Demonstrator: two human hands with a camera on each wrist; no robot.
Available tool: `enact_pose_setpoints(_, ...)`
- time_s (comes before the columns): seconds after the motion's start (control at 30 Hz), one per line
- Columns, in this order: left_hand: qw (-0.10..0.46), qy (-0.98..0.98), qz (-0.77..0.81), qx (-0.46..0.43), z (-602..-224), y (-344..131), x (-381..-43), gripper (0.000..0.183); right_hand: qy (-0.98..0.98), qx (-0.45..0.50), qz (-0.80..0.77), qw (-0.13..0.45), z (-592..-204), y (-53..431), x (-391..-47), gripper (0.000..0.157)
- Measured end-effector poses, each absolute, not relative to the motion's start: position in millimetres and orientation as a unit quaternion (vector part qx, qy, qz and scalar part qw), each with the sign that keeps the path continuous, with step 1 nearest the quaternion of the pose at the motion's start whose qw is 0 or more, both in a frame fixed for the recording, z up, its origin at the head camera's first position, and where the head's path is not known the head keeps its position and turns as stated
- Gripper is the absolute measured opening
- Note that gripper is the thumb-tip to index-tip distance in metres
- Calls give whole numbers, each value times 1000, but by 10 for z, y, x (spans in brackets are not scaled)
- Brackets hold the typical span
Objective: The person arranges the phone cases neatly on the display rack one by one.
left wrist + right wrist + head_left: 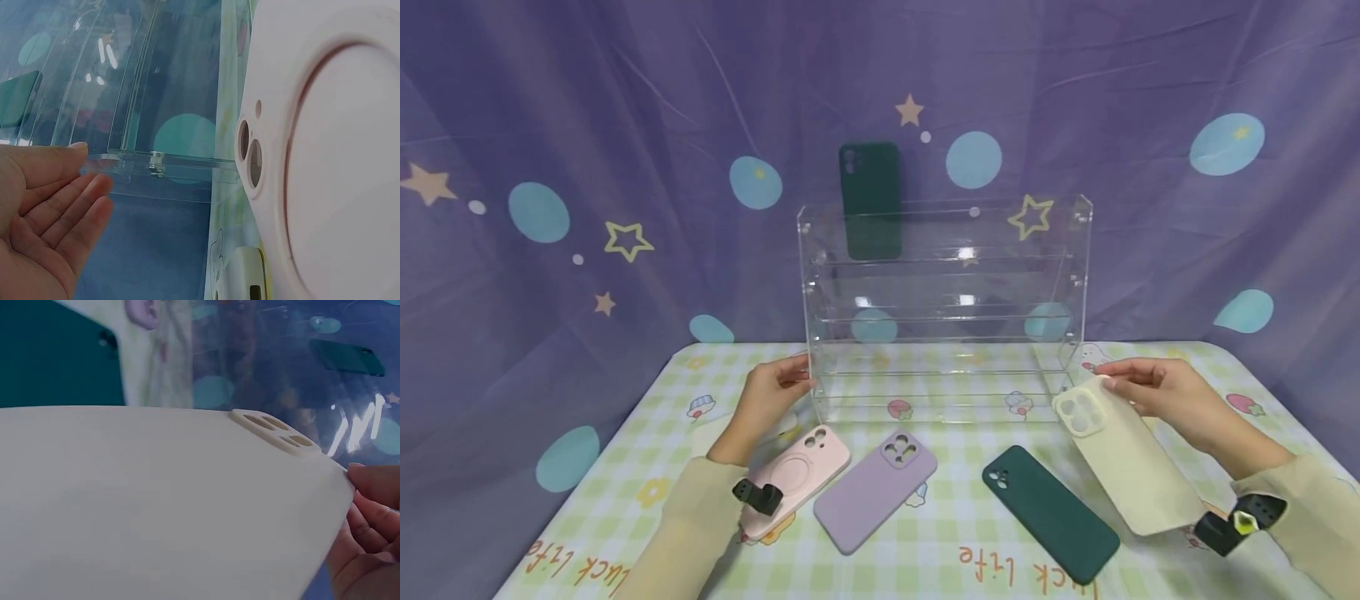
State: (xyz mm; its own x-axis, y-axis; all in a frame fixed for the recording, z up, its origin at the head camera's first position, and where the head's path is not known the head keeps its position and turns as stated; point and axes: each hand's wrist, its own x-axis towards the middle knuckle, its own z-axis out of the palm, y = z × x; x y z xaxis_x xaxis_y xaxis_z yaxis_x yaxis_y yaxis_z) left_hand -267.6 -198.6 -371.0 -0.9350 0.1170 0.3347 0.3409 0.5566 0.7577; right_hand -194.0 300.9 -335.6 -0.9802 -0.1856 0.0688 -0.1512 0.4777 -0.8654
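My right hand (pixel 1165 396) pinches a cream phone case (pixel 1131 467) by its top corner, thumb on the back face. The case is tilted, its camera cutouts at upper left; in the right wrist view its pale back (pixel 169 500) fills much of the picture. At the left side of a clear acrylic display stand (pixel 947 396), my left hand (pixel 771 396) holds the lower side panel between thumb and fingers. In the left wrist view the thumb and fingertips (pixel 103 182) meet that panel's edge. A dark green phone case (pixel 872 200) stands upright on the top tier, towards the left.
On the checked tablecloth before the stand lie a pink case with a ring (pixel 808 458), a lilac case (pixel 880 487) and another dark green case (pixel 1052 512). A pale case (pixel 707 433) is partly hidden behind my left forearm. A purple patterned curtain (pixel 647 108) hangs behind.
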Motion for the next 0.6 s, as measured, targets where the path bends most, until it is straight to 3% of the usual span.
enact_pose_setpoints(0.23, 124, -874, -450, -134, -3713, -1997, -2672, 37, 857, -87, -506, -40, -2936, 2901, -2021, 37)
enact_pose_setpoints(0.4, 126, -876, -446, -137, -3705, -2001, -2677, 36, 812, -81, -569, -99, -2611, 2787, -2090, 22)
enact_pose_setpoints(0.6, 122, -880, -440, -129, -3700, -2004, -2665, 34, 740, -74, -656, -127, -2302, 2669, -2195, 21)
